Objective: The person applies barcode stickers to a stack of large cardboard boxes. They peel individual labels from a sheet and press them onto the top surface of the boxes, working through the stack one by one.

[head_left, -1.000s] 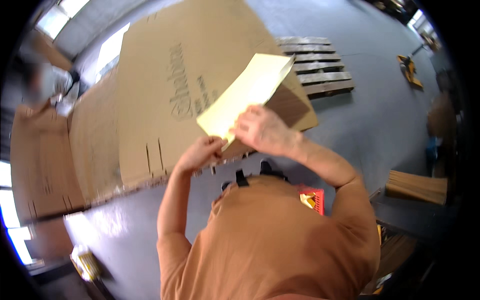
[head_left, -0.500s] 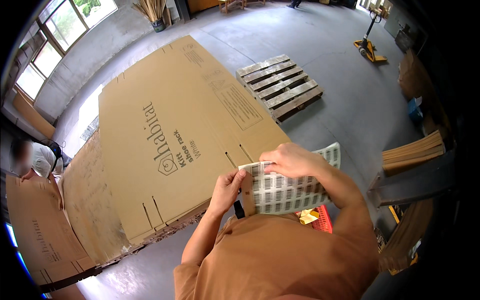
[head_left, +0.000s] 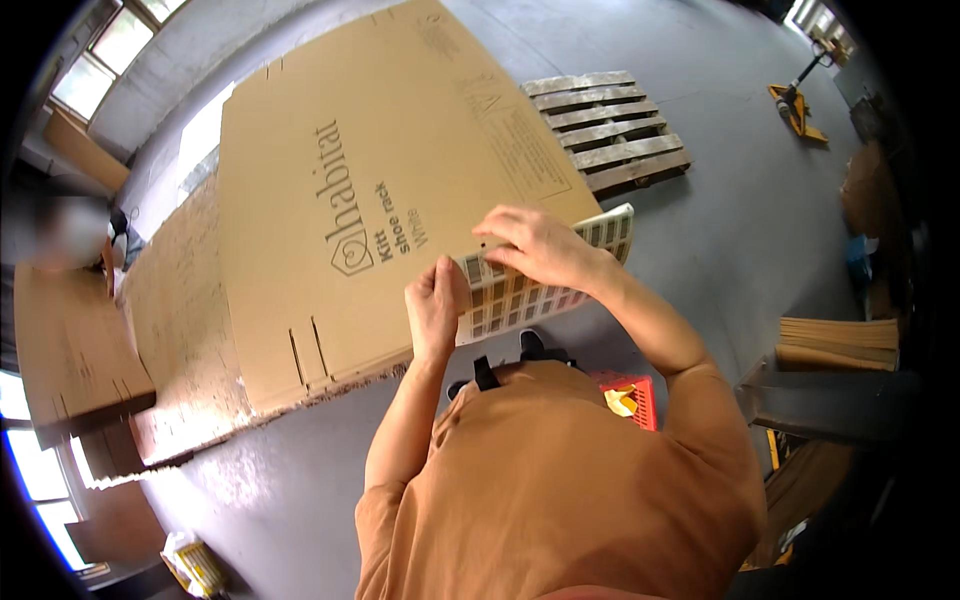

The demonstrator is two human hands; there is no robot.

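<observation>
here the left hand [head_left: 433,303] grips the near corner of a label sheet [head_left: 545,285]; the right hand [head_left: 540,247] pinches its top edge. the sheet hangs over the cardboard stack's [head_left: 380,190] edge. at five o'clock, a red crate [head_left: 630,395]; at one o'clock, a pallet [head_left: 610,130].

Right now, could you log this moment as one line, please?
left hand: holds sticker sheet | right hand: on sheet | below: cardboard

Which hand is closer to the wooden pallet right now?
Right. The right hand rests on the sticker sheet, just left of the wooden pallet. The left hand grips the sheet's left edge, farther away.
</observation>
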